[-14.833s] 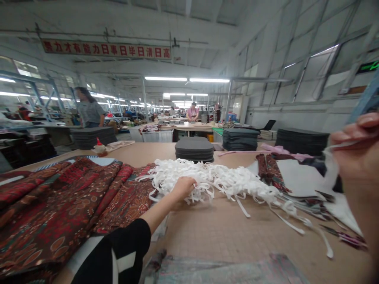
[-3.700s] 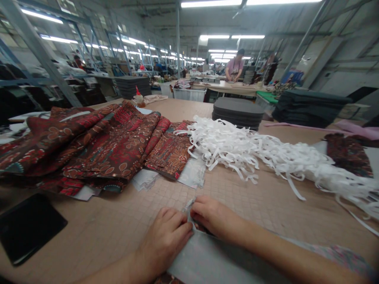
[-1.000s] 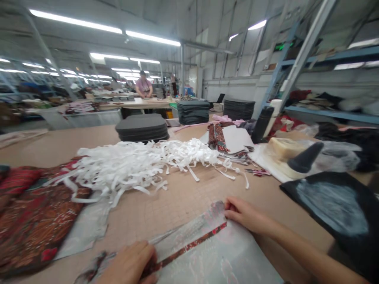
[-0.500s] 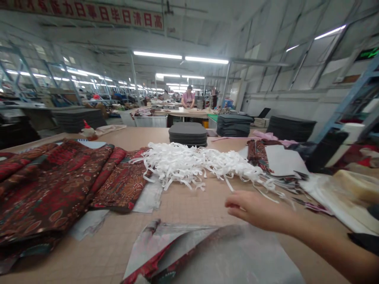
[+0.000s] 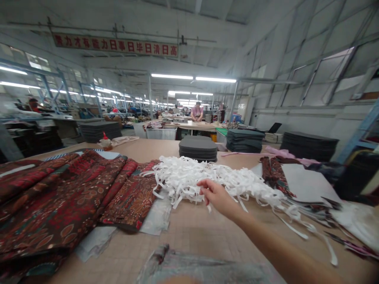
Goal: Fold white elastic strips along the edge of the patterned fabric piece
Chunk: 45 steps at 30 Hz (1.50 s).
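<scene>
On the bench, the right hand reaches forward to the near edge of the pile of white strips, fingers loosely curled and touching the loose ends; whether it grips any I cannot tell. Patterned red fabric pieces lie just left of the pile. Dark grey pads are stacked behind it.

Patterned fabric lies left of strip pile.

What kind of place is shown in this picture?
Most likely a sewing or textile workshop: red patterned fabric pieces and a heap of white strips lie on a long worktable, with stacked dark pads behind.
</scene>
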Each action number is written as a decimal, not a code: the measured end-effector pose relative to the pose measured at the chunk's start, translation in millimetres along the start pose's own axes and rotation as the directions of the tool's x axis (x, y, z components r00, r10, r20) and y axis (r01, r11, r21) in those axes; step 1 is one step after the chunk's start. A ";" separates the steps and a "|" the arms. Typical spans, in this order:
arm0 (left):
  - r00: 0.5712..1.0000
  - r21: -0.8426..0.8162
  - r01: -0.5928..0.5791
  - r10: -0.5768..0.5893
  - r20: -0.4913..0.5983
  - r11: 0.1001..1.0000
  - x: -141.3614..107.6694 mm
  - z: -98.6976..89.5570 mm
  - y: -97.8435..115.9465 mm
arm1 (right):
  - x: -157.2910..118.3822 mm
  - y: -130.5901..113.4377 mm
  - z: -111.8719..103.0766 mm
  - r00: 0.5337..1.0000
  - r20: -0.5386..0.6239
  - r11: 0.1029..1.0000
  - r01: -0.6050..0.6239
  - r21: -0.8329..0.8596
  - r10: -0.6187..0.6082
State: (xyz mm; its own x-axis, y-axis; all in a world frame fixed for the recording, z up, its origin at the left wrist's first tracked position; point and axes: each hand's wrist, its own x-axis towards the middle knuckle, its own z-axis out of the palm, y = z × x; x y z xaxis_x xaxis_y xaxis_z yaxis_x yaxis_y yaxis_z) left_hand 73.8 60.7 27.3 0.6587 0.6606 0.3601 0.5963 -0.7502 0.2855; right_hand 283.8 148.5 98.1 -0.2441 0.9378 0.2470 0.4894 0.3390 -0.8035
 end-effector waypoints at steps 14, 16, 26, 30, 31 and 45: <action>0.988 -0.328 -0.084 0.034 -0.153 0.941 147.8 18.6 -4.3 | -54.9 -13.5 -49.1 0.983 0.143 0.925 -0.156 0.347 0.112; 0.990 -0.245 -0.075 0.043 -0.131 0.967 138.4 10.5 -6.0 | -73.3 -16.8 -50.2 0.971 0.189 0.929 -0.201 0.311 0.147; 0.992 0.091 0.118 -0.113 -0.062 0.989 134.2 -27.6 -71.6 | -145.1 -5.8 -94.4 0.918 0.047 0.782 -0.362 0.507 0.394; 0.973 0.008 0.195 -0.192 -0.131 0.981 139.4 -27.2 -68.9 | -150.0 5.6 -110.8 0.853 -0.142 0.577 -0.208 0.790 0.502; 0.969 -0.035 0.197 -0.200 -0.147 0.980 139.7 -25.5 -61.9 | -149.4 7.1 -110.2 0.827 -0.196 0.540 -0.148 0.828 0.527; 0.740 -0.709 0.659 0.049 0.671 -0.250 77.5 20.9 91.8 | -133.7 -13.3 -34.7 0.864 -0.101 0.269 -0.041 0.962 0.494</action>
State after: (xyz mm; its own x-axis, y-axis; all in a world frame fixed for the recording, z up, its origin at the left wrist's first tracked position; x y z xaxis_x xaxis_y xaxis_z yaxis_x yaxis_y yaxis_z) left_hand 189.2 43.6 62.9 0.8242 0.4703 -0.3154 -0.0401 0.6040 0.7960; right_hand 339.0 21.2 94.5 0.1157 0.9850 -0.1283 -0.6638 -0.0194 -0.7476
